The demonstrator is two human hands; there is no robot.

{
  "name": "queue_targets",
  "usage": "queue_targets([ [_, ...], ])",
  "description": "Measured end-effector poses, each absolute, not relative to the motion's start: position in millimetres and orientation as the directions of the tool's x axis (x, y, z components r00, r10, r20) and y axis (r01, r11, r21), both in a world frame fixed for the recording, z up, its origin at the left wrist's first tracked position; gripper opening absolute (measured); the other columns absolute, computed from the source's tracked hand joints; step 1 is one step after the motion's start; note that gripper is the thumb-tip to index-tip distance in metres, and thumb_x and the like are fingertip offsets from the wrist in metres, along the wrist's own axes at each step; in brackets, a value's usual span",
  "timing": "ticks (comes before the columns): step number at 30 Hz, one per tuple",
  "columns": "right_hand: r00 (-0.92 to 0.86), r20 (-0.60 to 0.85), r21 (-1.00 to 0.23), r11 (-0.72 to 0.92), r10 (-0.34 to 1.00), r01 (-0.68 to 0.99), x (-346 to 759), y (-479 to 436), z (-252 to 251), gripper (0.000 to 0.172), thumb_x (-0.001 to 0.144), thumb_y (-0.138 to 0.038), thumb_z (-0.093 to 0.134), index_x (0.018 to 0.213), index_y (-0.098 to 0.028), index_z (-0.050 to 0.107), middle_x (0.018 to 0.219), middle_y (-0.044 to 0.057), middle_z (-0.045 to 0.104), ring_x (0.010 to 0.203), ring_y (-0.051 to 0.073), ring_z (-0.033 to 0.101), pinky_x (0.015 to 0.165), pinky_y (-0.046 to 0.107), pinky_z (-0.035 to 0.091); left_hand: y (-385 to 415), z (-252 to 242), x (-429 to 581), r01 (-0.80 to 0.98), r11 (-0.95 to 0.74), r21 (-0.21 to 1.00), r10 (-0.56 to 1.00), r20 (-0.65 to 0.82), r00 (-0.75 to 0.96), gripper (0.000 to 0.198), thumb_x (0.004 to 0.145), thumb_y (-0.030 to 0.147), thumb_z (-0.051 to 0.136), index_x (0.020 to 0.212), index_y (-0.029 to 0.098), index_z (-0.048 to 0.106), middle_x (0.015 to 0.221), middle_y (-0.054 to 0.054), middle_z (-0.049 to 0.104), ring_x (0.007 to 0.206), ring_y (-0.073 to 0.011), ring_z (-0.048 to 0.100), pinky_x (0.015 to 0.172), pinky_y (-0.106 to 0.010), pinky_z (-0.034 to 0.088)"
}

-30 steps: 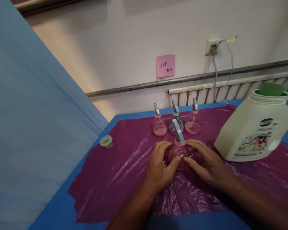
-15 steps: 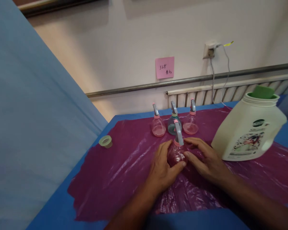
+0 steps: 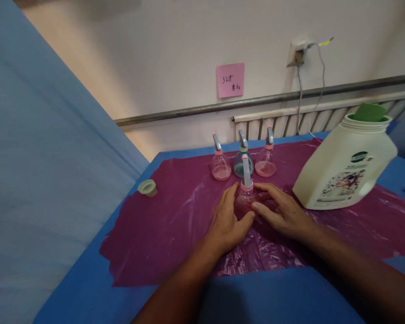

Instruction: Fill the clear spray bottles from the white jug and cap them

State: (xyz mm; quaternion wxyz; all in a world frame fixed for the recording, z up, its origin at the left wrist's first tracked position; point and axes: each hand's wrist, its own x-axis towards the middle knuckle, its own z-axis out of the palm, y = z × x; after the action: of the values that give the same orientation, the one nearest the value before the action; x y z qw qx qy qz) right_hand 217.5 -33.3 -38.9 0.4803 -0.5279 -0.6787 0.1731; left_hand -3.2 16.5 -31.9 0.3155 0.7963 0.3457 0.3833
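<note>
A clear pink spray bottle [image 3: 245, 198] with a grey trigger head stands upright on purple plastic sheeting [image 3: 162, 225]. My left hand [image 3: 227, 220] curves around its left side, thumb across the front. From the right, my right hand [image 3: 280, 211] holds it with thumb and fingers against the body. Just behind it are a pink spray bottle [image 3: 221, 168] on the left, a teal spray bottle [image 3: 239, 165] in the middle and another pink spray bottle [image 3: 266, 166] on the right. Pink liquid shows in the two outer ones.
A large cream jug [image 3: 344, 162] with a green scoop [image 3: 369, 112] in its mouth stands to the right. A pale green cap [image 3: 147, 187] lies at left. Blue cloth covers the table [image 3: 276, 297]; a blue curtain [image 3: 54, 135] hangs left. Behind are a radiator [image 3: 276, 119] and wall socket [image 3: 297, 51].
The camera view has tilted down slightly, so everything sits higher in the picture. The front spray bottle has turned a little between my hands, which stay around it.
</note>
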Motion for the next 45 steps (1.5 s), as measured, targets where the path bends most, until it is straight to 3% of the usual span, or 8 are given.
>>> queue_targets([
  [6,0.023,0.513,-0.721,0.416,0.858,0.555,217,-31,-44,0.051,0.110,-0.045,0.075,0.157,-0.026,0.068,0.148,0.015,0.081,0.125,0.031,0.084,0.109,0.056,0.071,19,-38,-3,0.269,-0.572,0.775,0.787,0.426,0.447,0.082,0.101,0.029,0.084,0.175,0.032,0.049,0.175,-0.015,0.060,0.161,-0.0392,0.061,0.136,-0.070,0.049],
  [13,-0.003,0.504,-0.721,0.422,0.864,0.549,216,-30,-43,0.058,0.108,-0.040,0.075,0.164,-0.027,0.066,0.150,0.015,0.081,0.124,0.031,0.084,0.107,0.054,0.072,24,-38,-4,0.244,-0.540,0.806,0.803,0.405,0.438,0.078,0.102,0.027,0.082,0.174,0.030,0.051,0.174,-0.016,0.062,0.161,-0.0382,0.062,0.135,-0.067,0.051],
  [17,0.026,0.515,-0.711,0.409,0.857,0.572,213,-28,-43,0.062,0.107,-0.041,0.076,0.165,-0.026,0.064,0.159,0.016,0.076,0.141,0.035,0.078,0.121,0.062,0.064,26,-32,-6,0.250,-0.518,0.818,0.820,0.391,0.419,0.074,0.105,0.033,0.081,0.173,0.030,0.053,0.177,-0.015,0.059,0.164,-0.0372,0.059,0.139,-0.067,0.046],
  [23,0.037,0.471,-0.738,0.371,0.881,0.564,198,-19,-46,0.086,0.096,-0.040,0.088,0.173,-0.026,0.053,0.166,0.019,0.069,0.152,0.039,0.070,0.127,0.065,0.058,28,-17,-3,0.183,-0.503,0.844,0.827,0.410,0.385,0.058,0.118,0.048,0.066,0.173,0.034,0.058,0.177,-0.010,0.062,0.166,-0.0325,0.059,0.139,-0.057,0.049],
  [26,0.035,0.442,-0.744,0.345,0.896,0.572,193,-14,-45,0.085,0.094,-0.038,0.089,0.171,-0.024,0.054,0.165,0.020,0.069,0.149,0.039,0.071,0.126,0.065,0.058,27,-14,1,0.142,-0.489,0.861,0.833,0.412,0.368,0.056,0.119,0.050,0.065,0.172,0.033,0.060,0.172,-0.009,0.068,0.163,-0.0314,0.063,0.139,-0.053,0.050],
  [34,0.006,0.419,-0.734,0.334,0.908,0.591,189,-15,-38,0.077,0.096,-0.041,0.089,0.163,-0.022,0.057,0.156,0.020,0.073,0.142,0.040,0.073,0.120,0.063,0.059,37,18,9,0.062,-0.413,0.909,0.856,0.363,0.369,0.051,0.111,0.038,0.079,0.161,0.033,0.070,0.164,-0.010,0.075,0.152,-0.0284,0.072,0.135,-0.053,0.055],
  [38,0.009,0.420,-0.737,0.335,0.907,0.587,190,-15,-38,0.077,0.095,-0.042,0.090,0.162,-0.022,0.058,0.156,0.021,0.073,0.143,0.040,0.072,0.121,0.064,0.058,42,27,11,0.121,-0.441,0.890,0.848,0.368,0.382,0.047,0.107,0.038,0.084,0.153,0.031,0.074,0.155,-0.011,0.079,0.144,-0.0287,0.076,0.132,-0.056,0.056],
  [45,0.001,0.420,-0.737,0.340,0.908,0.584,190,-15,-37,0.071,0.097,-0.039,0.086,0.159,-0.020,0.058,0.153,0.021,0.074,0.142,0.040,0.072,0.118,0.063,0.060,42,17,22,0.196,-0.503,0.842,0.862,0.471,0.190,0.053,0.095,0.046,0.097,0.137,0.025,0.073,0.129,-0.008,0.081,0.116,-0.0227,0.078,0.106,-0.041,0.063],
])
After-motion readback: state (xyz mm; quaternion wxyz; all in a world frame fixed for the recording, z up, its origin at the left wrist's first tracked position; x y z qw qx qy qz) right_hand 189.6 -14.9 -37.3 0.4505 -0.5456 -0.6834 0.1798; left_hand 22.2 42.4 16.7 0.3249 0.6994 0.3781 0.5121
